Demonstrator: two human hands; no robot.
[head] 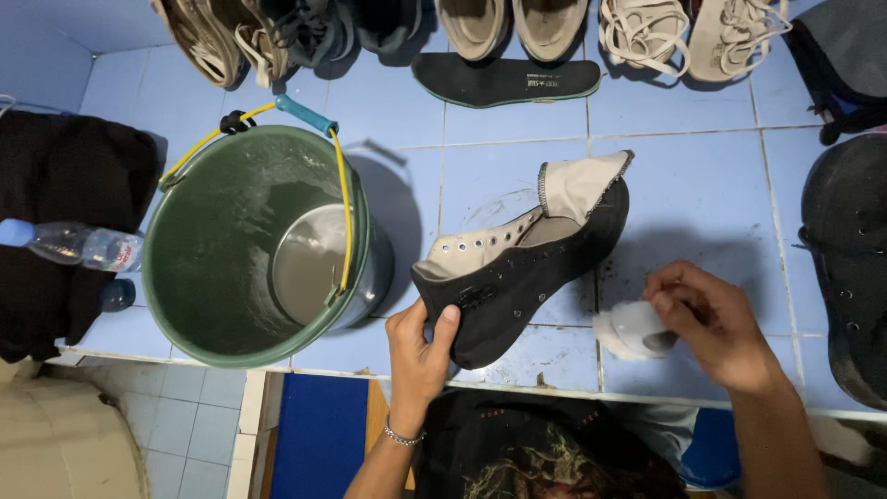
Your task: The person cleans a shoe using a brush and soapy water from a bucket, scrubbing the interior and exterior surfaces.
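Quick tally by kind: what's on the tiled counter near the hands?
Black shoe, held by left hand: 1
White cloth, in right hand: 1
Green bucket: 1
Plastic bottle: 1
Loose black insole: 1
Total: 5

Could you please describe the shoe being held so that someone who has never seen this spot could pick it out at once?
Start at the big green bucket on the blue tiled ledge. Just right of it, the left hand grips a black canvas high-top shoe by its heel. Unlike the shoes lined up along the far edge, it lies alone on its side, unlaced, its pale lining and tongue folded open.
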